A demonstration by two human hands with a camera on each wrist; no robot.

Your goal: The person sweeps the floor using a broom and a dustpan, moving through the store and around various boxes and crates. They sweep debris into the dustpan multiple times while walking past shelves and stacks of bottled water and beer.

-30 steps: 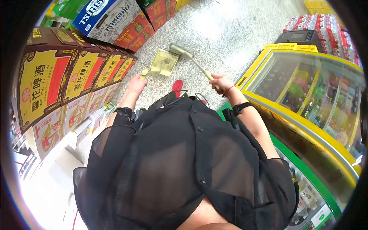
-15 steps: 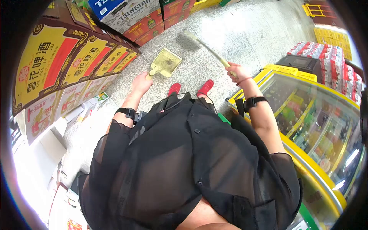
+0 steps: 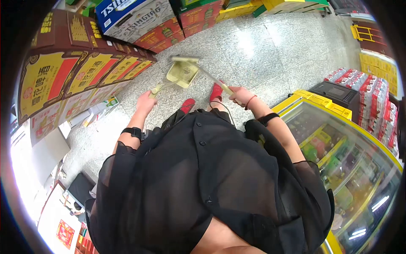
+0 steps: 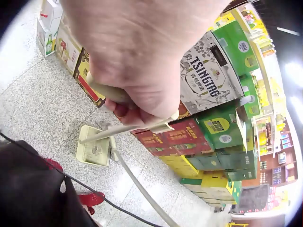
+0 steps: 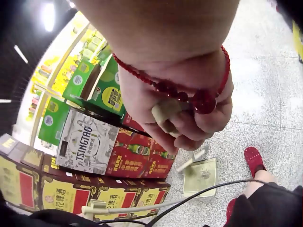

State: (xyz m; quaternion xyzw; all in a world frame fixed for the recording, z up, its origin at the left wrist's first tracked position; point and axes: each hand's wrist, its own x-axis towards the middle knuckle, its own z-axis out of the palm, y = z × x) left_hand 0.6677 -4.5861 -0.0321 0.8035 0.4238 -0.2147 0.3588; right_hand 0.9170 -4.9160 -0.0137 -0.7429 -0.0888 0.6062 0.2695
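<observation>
Fingers of the right hand [image 3: 242, 96] are curled round the grip of a broom, whose pale handle [image 3: 211, 77] runs from that hand toward the far left, down to the floor [image 3: 270, 70]. Broom head [image 3: 185, 59] has its long axis set left to right and lies along the far edge of the dustpan [image 3: 182, 75]; whether the two touch cannot be determined, the head being slightly blurred. Left hand [image 3: 146, 103] grips the end of the dustpan handle [image 3: 163, 87], which slants from that hand toward the far right and joins the pan. Pan is therefore to the far right of the left hand and to the far left of the right hand, with the left hand the nearer of the two. Pan sits on the speckled floor, just beyond two red shoes [image 3: 187, 105] [image 3: 215, 91], and holds a small greyish patch of debris [image 5: 204, 174], its nature too small to identify. Neither hand is released. A red bracelet [image 5: 204, 101] is worn at the right wrist. Further out, stacked beer cartons [image 3: 46, 80] stand along the left side, with further cartons [image 3: 146, 21] at the far left. A yellow-framed freezer [image 3: 302, 95] stands on the right; packaged goods [image 3: 344, 197] are visible through its glass top.
</observation>
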